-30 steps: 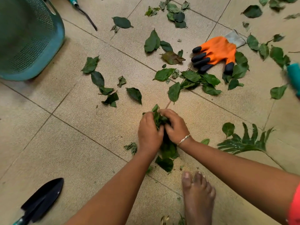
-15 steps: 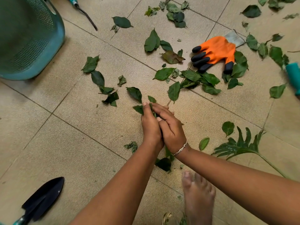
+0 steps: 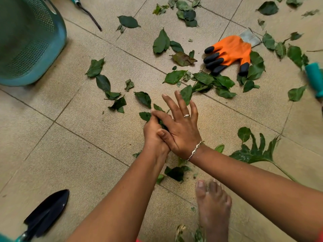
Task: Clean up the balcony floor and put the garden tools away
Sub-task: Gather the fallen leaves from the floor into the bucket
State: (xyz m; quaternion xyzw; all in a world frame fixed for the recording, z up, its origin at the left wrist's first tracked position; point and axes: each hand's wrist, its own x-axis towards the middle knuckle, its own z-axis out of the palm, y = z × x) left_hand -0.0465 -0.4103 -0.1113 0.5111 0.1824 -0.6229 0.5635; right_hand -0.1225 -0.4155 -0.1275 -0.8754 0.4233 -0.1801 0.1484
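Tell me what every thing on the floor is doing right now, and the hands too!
left hand, curled round a bunch of leaves
right hand, fingers straight and spread, pressing on that bunch
basket, on the floor, contents hidden
orange glove, lying flat and empty among leaves
trowel, lying on the floor, untouched
loose leaves, scattered over the tiles
big split leaf, lying flat beside the right arm

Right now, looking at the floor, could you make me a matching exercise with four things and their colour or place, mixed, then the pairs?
1. basket
2. trowel
3. glove
4. leaf bunch

a. orange, black fingertips
b. gripped by the left hand
c. teal, top left
d. black blade, bottom left

Pairs: 1-c, 2-d, 3-a, 4-b
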